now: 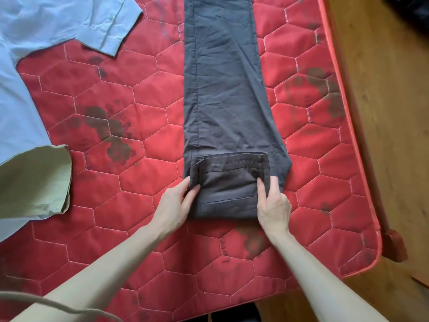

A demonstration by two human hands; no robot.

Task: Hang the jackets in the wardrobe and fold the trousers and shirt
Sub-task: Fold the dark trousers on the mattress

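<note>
- Fingers (pixel 193 189) of the left hand (pixel 176 205) pinch the left edge of the folded end of the trousers (pixel 222 101), thumb on top of the cloth and the other fingers tucked at the side of the fold.
- Right hand (pixel 274 205) sits at the right edge of the same fold, its fingers (pixel 261 185) pressed down flat on the cloth with the thumb around the outer edge, so it is closed on the cloth too.
- Between the two hands the waistband end is turned over onto the legs, with the band and a belt loop facing up.
- From that fold the dark grey trousers run straight away from the person, legs laid one on the other, up past the top of the view.
- They lie on a red quilted mattress (pixel 116 205) with a hexagon stitch pattern and dark blotches.
- Well to the left lies a pale blue shirt (pixel 23 112), spread flat, one sleeve reaching toward the trousers but apart from them.
- On the shirt's lower part rests an olive-green garment (pixel 34 182); I cannot tell what it is.
- Both forearms are bare and reach in from the bottom.
- A pale cord (pixel 58 306) loops across the bottom left corner.
- Right of the mattress is a wooden floor (pixel 383 112).
</note>
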